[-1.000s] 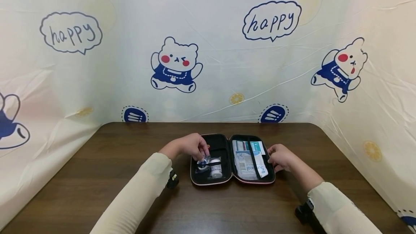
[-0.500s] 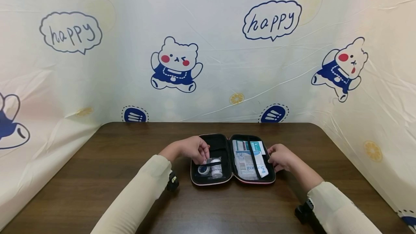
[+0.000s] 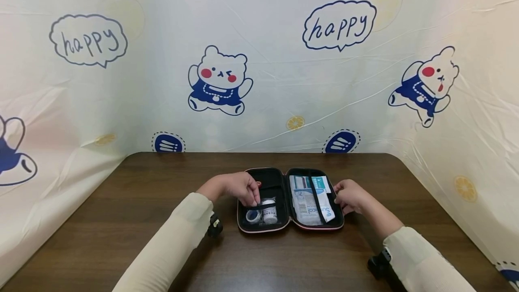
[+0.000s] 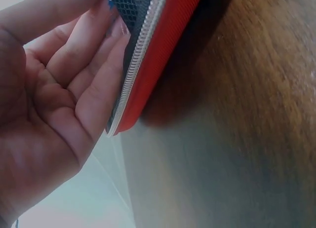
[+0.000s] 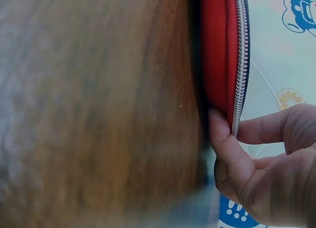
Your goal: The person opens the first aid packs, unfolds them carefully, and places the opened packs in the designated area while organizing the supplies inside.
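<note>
A zip case [image 3: 267, 176] lies open on the table, black inside; both wrist views show its red shell [image 5: 215, 45] and silver zipper. My left hand [image 3: 240, 188] reaches into its left half, thumb and fingertips pinching at the black elastic strap [image 3: 266, 205]. Under this strap sit a white-and-blue roll [image 3: 253, 216] and a small white bottle [image 3: 269, 214] in clear plastic. In the left wrist view the fingertips are partly hidden behind the rim. My right hand [image 3: 352, 196] grips the right half's outer edge, thumb and fingers on either side of it.
Flat printed packets [image 3: 304, 202] lie under a second strap [image 3: 317, 199] in the case's right half. A small red item [image 3: 258, 184] shows beside the left fingers. The brown wooden table [image 3: 162, 238] ends at a printed curtain [image 3: 267, 134].
The roll has come down to lie beside the bottle, more of it showing. My left fingers have shifted slightly to the strap. The right hand keeps its grip.
</note>
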The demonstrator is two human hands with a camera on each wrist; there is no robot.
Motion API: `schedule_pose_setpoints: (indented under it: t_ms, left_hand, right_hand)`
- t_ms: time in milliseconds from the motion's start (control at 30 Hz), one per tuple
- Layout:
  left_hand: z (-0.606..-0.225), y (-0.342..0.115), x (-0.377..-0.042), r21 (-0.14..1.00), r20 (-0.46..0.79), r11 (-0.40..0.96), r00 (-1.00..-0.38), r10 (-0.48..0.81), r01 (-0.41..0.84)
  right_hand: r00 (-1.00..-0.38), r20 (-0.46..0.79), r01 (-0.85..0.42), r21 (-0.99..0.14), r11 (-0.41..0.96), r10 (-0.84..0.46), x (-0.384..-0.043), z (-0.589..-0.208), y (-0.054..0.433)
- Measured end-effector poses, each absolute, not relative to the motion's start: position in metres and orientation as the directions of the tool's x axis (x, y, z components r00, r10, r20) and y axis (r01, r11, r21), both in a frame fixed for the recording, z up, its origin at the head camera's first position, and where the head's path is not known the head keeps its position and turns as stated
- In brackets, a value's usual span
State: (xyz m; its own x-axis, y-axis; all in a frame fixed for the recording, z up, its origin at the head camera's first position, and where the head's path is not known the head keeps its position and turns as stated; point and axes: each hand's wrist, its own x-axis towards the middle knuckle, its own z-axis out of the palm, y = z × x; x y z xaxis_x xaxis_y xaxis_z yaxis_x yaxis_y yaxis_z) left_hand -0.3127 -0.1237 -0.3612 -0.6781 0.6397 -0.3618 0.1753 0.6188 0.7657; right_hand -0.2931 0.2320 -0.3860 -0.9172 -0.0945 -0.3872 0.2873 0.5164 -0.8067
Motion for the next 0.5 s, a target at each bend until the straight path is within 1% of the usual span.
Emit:
schedule_pose_setpoints:
  t_ms: [133,233,500]
  left_hand:
    - [-0.3603,-0.1252,-0.3115,0.771,-0.368,0.613,-0.665,0.65,0.173]
    - [-0.3605,-0.1269,-0.3118,0.784,-0.347,0.596,-0.672,0.655,0.176]
    - [-0.3634,-0.1303,-0.3129,0.8,-0.236,0.565,-0.758,0.608,0.204]
  right_hand:
    - [-0.917,-0.389,0.292,-0.809,0.511,-0.091,-0.2926,-0.386,0.2319]
    - [-0.916,-0.39,0.293,-0.81,0.508,-0.093,-0.2915,-0.3855,0.2319]
    - [-0.913,-0.389,0.282,-0.818,0.502,-0.12,-0.2883,-0.3844,0.2334]
